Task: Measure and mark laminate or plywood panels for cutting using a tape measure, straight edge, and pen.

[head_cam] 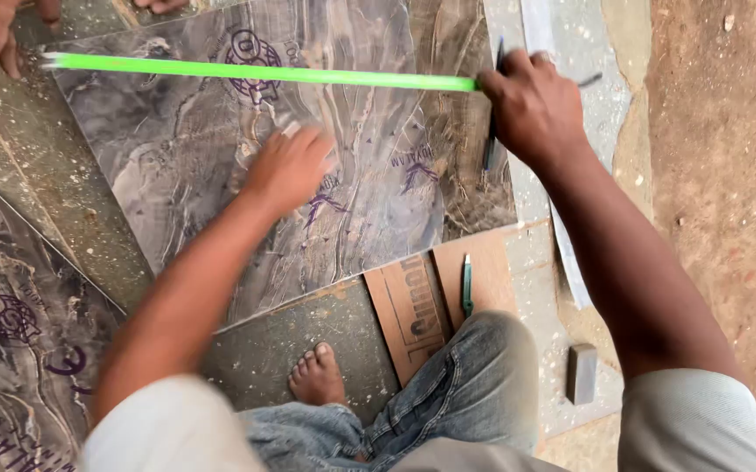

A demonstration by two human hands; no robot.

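Right hand (531,105) grips a pencil (492,131) beside the green straightedge (256,72); left hand (286,166), open, presses the laminate sheet (186,149); no drawn line visible.

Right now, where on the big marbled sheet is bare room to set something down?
Bare: the sheet's left part, between the green strip and left hand; also its lower right, above the cardboard. Crowded: top right, where the right hand holds strip and pencil.

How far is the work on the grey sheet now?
Done: the green ruler lies across the grey sheet. In hand: the right hand holds a pencil at its end; the left hand rests on the sheet. No drawn line is visible yet.
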